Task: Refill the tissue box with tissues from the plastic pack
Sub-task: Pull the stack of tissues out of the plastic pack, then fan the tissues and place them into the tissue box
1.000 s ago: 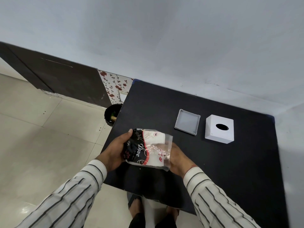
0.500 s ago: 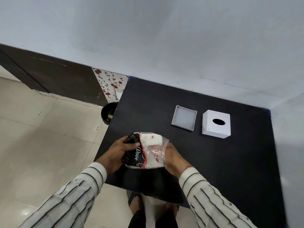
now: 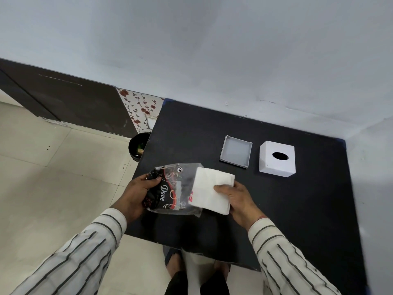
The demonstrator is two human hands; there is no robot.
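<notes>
My left hand (image 3: 139, 191) grips the closed end of a clear plastic pack (image 3: 170, 188) printed in black and red. A white stack of tissues (image 3: 209, 189) sticks most of the way out of the pack's open right end, and my right hand (image 3: 237, 199) holds that stack by its right edge. Both are just above the near left part of the black table (image 3: 297, 209). Farther back stands the white tissue box (image 3: 276, 159) with an oval hole on top. Its grey lid (image 3: 236, 154) lies open side up just left of it.
A dark bin (image 3: 138, 145) sits on the tiled floor beside the table's left edge. A pale wall runs behind and to the right of the table. My feet show under the near edge.
The tissue stack was inside the pack; my right hand has drawn it rightward, most of the way out. My left hand still holds the pack's other end.
</notes>
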